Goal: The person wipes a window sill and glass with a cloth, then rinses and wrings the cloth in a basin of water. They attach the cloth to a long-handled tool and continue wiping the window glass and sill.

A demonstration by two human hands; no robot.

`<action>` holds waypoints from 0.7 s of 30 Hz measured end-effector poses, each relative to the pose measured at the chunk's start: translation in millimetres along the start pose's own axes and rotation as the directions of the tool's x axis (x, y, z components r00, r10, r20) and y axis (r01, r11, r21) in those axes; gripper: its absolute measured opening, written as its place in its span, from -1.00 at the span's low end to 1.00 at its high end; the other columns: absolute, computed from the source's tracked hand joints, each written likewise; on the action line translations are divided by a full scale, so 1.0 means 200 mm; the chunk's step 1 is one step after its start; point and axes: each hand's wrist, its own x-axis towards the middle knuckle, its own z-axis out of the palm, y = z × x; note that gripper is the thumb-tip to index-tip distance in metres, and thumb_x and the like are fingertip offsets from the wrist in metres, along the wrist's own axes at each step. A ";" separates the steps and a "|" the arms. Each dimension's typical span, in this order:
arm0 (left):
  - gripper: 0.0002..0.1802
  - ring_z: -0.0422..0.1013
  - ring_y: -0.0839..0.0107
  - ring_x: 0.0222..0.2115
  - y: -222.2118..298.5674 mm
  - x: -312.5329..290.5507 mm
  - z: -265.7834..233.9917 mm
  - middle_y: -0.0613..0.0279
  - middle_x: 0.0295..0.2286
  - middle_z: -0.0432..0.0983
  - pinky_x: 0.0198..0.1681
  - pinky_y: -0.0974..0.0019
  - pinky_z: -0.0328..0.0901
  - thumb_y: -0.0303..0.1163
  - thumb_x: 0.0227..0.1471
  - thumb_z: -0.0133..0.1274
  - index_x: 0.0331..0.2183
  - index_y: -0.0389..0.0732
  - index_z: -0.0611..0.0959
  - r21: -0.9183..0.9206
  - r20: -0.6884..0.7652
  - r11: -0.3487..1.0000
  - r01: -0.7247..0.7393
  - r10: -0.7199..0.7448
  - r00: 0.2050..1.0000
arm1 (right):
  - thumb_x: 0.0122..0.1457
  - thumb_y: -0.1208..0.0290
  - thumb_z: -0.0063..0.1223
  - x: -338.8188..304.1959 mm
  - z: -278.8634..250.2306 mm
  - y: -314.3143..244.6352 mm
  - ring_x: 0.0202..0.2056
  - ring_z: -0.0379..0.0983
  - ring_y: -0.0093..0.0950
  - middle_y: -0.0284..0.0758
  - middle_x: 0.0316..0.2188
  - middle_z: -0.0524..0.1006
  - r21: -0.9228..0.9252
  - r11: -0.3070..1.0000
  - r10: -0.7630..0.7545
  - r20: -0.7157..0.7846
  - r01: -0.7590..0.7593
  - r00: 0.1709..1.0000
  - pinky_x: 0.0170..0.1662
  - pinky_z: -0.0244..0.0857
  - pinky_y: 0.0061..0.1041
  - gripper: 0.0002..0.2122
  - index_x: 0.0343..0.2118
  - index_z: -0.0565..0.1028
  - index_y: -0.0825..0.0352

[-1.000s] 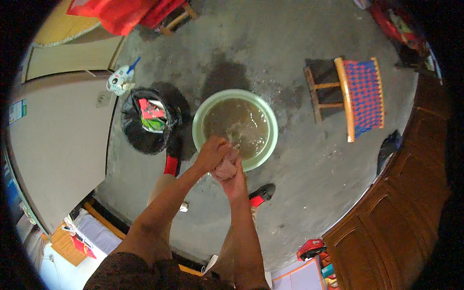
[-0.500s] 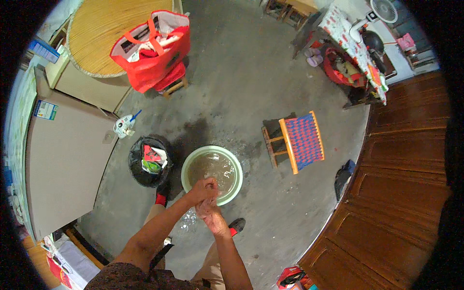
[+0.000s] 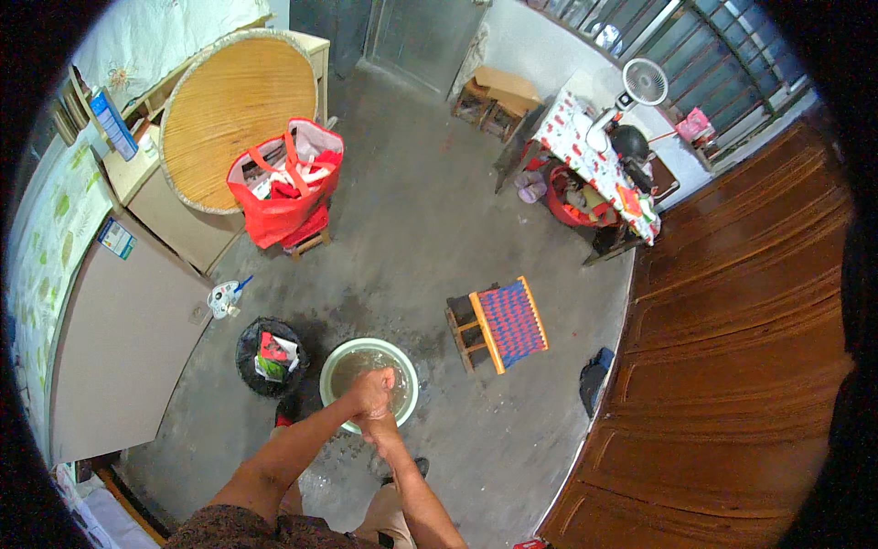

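Observation:
A pale green round basin (image 3: 324, 377) with cloudy water (image 3: 348, 369) stands on the floor before me. My left hand (image 3: 372, 392) is closed above the basin, its fingers curled. Just below it my right hand (image 3: 377, 426) is closed too, near the basin's close rim and pressed against the left hand. The two overlap, so what lies between them, if anything, is hidden.
A lined black waste bin (image 3: 240, 359) stands left of the basin. A low stool with a red-and-blue woven seat (image 3: 512, 322) is to the right. Farther off are a red bag (image 3: 279, 220), a patterned table (image 3: 572, 128) and wooden doors (image 3: 722, 339).
The view has tilted up, showing more of the far wall, door and window. Both hands stay together over the basin; my left hand has shifted slightly over the right.

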 end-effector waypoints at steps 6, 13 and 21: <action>-0.89 0.44 -0.21 -0.31 0.12 0.01 -0.01 -0.17 -0.42 0.51 -0.30 -0.11 0.27 -0.42 -0.11 -0.01 -0.43 -0.20 0.51 0.145 0.013 0.982 0.119 -0.123 0.992 | -0.09 0.26 0.31 -0.03 0.01 0.00 -0.30 0.56 -0.30 -0.21 -0.38 0.61 -0.246 0.872 -0.465 -0.141 0.424 0.874 -0.23 0.41 -0.33 -0.61 -0.21 0.53 0.37; -0.77 0.50 -0.14 -0.30 0.26 -0.05 -0.03 -0.13 -0.41 0.57 -0.21 -0.07 0.35 -0.38 -0.13 0.06 -0.32 -0.19 0.54 0.409 -0.077 0.880 0.240 -0.229 0.970 | 0.01 0.14 0.13 -0.22 0.04 -0.16 -0.29 0.54 -0.05 -0.05 -0.38 0.59 -0.858 0.433 -0.602 -0.048 0.276 0.797 -0.24 0.40 -0.11 -0.69 -0.32 0.59 0.29; -0.76 0.51 -0.08 -0.32 0.48 -0.13 -0.08 -0.06 -0.39 0.58 -0.23 -0.03 0.37 -0.40 -0.20 0.07 -0.35 -0.15 0.56 0.318 -0.132 0.891 0.323 -0.295 0.946 | -0.04 0.23 0.11 -0.29 0.03 -0.18 -0.44 0.57 -0.28 -0.16 -0.47 0.61 -0.610 0.721 -0.511 -0.147 0.329 0.847 -0.39 0.39 -0.29 -0.71 -0.37 0.57 0.39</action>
